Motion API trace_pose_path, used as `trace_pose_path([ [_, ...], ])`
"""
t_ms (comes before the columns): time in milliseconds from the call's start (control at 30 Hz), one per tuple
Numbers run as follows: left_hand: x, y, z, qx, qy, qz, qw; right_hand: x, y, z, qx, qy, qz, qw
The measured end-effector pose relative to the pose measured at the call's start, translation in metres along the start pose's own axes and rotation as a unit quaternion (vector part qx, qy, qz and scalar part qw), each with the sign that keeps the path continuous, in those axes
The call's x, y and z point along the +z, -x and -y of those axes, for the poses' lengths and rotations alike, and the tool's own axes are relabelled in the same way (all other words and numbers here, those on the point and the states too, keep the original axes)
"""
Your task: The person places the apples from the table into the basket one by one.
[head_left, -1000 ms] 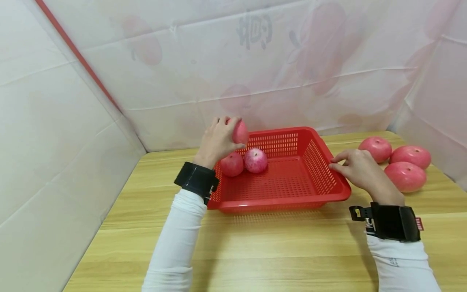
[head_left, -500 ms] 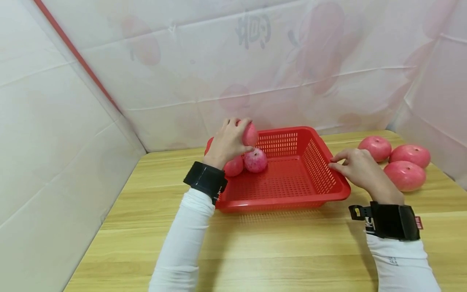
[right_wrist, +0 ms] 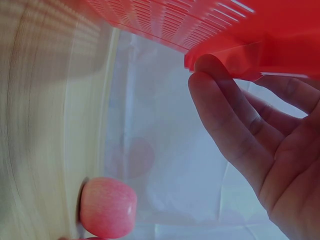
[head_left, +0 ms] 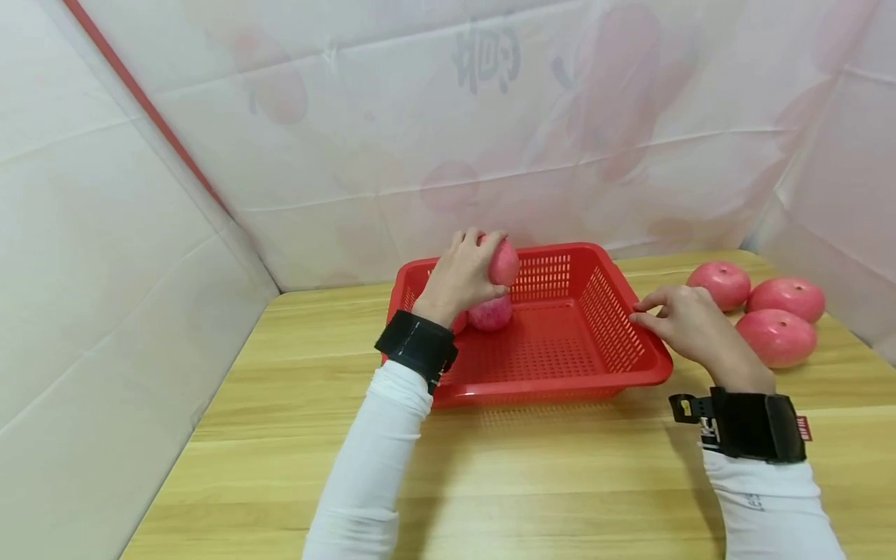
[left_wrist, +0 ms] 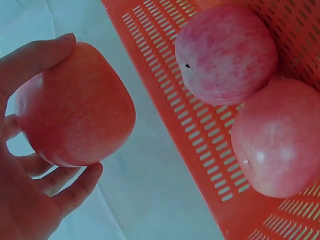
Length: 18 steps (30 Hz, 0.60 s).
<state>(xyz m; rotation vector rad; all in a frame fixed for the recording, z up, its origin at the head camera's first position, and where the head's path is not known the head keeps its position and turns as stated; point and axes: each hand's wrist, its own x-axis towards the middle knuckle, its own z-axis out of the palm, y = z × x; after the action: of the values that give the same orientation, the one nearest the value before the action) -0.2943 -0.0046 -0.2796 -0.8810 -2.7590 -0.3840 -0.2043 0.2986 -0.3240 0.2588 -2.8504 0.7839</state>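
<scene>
Three pink-red apples (head_left: 766, 307) lie close together on the wooden table (head_left: 532, 474), to the right of the workspace near the far corner. White sheeting (head_left: 350, 132) with faint printed motifs encloses the table; a red strip (head_left: 143, 101) runs diagonally along its left fold.

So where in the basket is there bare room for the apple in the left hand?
The red basket has bare floor across its middle, near side and right side. Its far left corner is crowded: two apples sit there together, under the left hand and the held apple. The right hand touches the right rim.
</scene>
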Motion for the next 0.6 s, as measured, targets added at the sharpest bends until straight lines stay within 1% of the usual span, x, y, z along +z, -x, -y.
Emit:
trace_pose_path([
  [233, 0.004, -0.004, -0.006, -0.004, 0.015, -0.004, 0.9999, -0.003, 0.0, -0.001, 0.004, 0.009, 0.002, 1.0],
  [467, 0.01, -0.007, -0.012, 0.0, 0.022, 0.01, 0.9997, -0.002, 0.001, 0.0, 0.006, 0.008, 0.002, 1.0],
  [600, 0.013, -0.009, -0.013, 0.004, 0.02, 0.012, 0.9997, -0.002, 0.001, 0.001, 0.006, 0.007, 0.005, 1.0],
])
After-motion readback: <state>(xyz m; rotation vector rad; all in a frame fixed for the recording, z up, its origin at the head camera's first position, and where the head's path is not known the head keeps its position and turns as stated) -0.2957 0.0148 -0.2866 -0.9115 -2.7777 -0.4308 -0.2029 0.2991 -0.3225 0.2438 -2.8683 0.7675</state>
